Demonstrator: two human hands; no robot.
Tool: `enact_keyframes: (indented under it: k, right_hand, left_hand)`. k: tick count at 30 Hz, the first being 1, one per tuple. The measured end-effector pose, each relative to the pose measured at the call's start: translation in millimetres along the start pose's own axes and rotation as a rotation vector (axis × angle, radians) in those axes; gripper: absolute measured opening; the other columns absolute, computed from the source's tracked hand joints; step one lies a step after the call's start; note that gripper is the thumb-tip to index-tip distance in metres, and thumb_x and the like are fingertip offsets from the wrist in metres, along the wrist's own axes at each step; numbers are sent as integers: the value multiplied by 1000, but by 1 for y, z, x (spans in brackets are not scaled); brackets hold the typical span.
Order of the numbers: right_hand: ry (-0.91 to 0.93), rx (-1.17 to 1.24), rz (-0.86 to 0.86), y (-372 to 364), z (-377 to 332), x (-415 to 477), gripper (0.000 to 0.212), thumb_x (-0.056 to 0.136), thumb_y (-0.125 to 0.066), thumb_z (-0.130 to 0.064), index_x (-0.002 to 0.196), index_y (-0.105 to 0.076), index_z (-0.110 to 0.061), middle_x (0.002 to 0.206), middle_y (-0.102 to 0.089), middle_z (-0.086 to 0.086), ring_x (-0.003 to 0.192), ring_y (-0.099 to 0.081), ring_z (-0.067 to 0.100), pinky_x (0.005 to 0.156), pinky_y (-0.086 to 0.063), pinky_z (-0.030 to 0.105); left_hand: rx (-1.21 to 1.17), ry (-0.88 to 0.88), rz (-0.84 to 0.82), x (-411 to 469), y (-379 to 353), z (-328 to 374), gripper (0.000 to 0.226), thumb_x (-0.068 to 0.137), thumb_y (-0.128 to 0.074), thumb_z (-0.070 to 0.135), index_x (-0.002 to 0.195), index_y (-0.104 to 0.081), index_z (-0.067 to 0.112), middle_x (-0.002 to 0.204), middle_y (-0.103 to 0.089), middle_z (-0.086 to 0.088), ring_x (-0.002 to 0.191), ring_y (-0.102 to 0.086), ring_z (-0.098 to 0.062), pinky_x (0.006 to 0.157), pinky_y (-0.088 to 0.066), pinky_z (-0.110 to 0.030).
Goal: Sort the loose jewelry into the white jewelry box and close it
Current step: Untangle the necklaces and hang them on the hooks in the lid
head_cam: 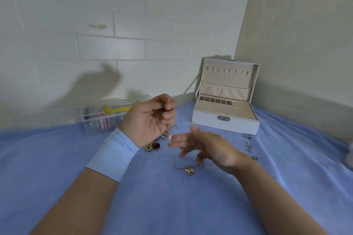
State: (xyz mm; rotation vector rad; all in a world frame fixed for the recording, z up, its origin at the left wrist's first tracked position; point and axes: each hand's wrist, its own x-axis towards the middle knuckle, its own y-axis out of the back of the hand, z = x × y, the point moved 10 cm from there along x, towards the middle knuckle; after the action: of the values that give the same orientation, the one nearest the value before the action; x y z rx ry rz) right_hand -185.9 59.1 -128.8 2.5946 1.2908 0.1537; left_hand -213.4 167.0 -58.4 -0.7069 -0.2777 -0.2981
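Nearest my view, two bare forearms reached out over a soft blue cloth that lay in shallow wrinkles. A pale blue stretch band wrapped the left wrist. Beyond it the left hand was raised with its palm turned toward me, its fingers curled in and pinching a fine metal chain. The chain hung down past a small pink bead and ran onto the cloth to a rounded pendant.

The right hand hovered low over that chain, just above the pendant. Its fingers were spread loosely and blurred, and I could not tell whether they touched the chain.

Under the left hand sat a small heap of mixed jewelry, gold-toned and dark. A few small silvery pieces lay scattered to the right, well apart from the heap.

Farther back on the right, near the corner of the walls, the white jewelry box stood open. It was rectangular with a metal clasp on its front. Its beige, suede-like lining was divided into small square cells, a dotted panel and ridged rolls. The upright lid carried a row of hooks above a gathered pocket.

At the back left a clear plastic box held pastel-coloured items against the painted block wall.
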Motion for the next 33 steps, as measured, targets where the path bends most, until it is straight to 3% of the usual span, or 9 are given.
enact_keyframes:
  k: [4,7,11,15,17,20,22,24,33]
  right_hand:
    - [-62,-83,-245,-35,10,-4,44,110,-29,-36,137,-59,-19,118,-74,7,80,-61,23,53,-31,25]
    - [-50,-125,-239,-30,8,-4,31,106,-45,-27,114,-73,-18,88,-74,6,69,-52,19,55,-32,23]
    - [20,-166,-105,0,-5,-7,26,98,-57,-23,85,-74,-8,86,-75,4,75,-58,15,67,-38,27]
    - [46,-155,-42,25,-9,-14,38,95,-56,-35,80,-72,-4,98,-77,10,95,-65,29,93,-47,36]
    - [31,-53,-40,33,-8,-17,36,98,-59,-33,75,-69,-6,81,-73,19,81,-65,36,85,-53,38]
    - [-26,-19,7,47,0,-19,33,99,-57,-31,75,-64,-9,54,-50,10,58,-59,27,72,-47,42]
    - [-76,-85,60,58,8,-19,34,103,-55,-29,80,-70,-8,53,-37,4,51,-46,21,73,-49,45]
    - [-131,-140,97,67,15,-20,32,104,-54,-26,89,-75,-6,57,-32,2,53,-35,18,63,-48,35]
    - [-214,-247,116,83,15,-30,26,102,-57,-22,101,-72,-1,61,-46,1,54,-35,15,54,-35,26]
  left_hand:
    - [-80,17,35,0,7,7,19,82,-44,22,73,-59,15,53,-22,7,45,-17,-12,44,-20,-24]
    - [42,-40,194,-4,23,19,19,87,-44,29,76,-57,20,46,-9,4,40,-7,-13,39,-13,-23]
    - [93,-2,262,-4,35,18,19,91,-47,35,89,-58,19,39,-23,6,35,-15,-11,36,-20,-20]
    - [-102,-139,404,-5,59,28,29,90,-54,29,64,-50,18,52,-33,6,46,-40,-11,44,-34,-19]
    - [-138,-159,454,-8,68,31,40,91,-54,25,53,-46,17,50,-34,4,48,-43,-12,46,-37,-20]
    - [-25,-13,443,-9,66,20,37,89,-54,24,54,-51,16,40,-28,6,39,-39,-11,40,-34,-17]
    - [177,87,464,-10,68,10,26,94,-53,25,72,-63,12,41,-25,7,38,-37,-11,38,-33,-17]
    - [332,109,529,-11,73,6,21,98,-52,22,84,-62,11,43,-26,6,40,-40,-12,39,-37,-17]
    - [377,-63,704,-15,92,20,34,100,-51,18,67,-48,11,51,-43,1,48,-55,-15,47,-49,-22]
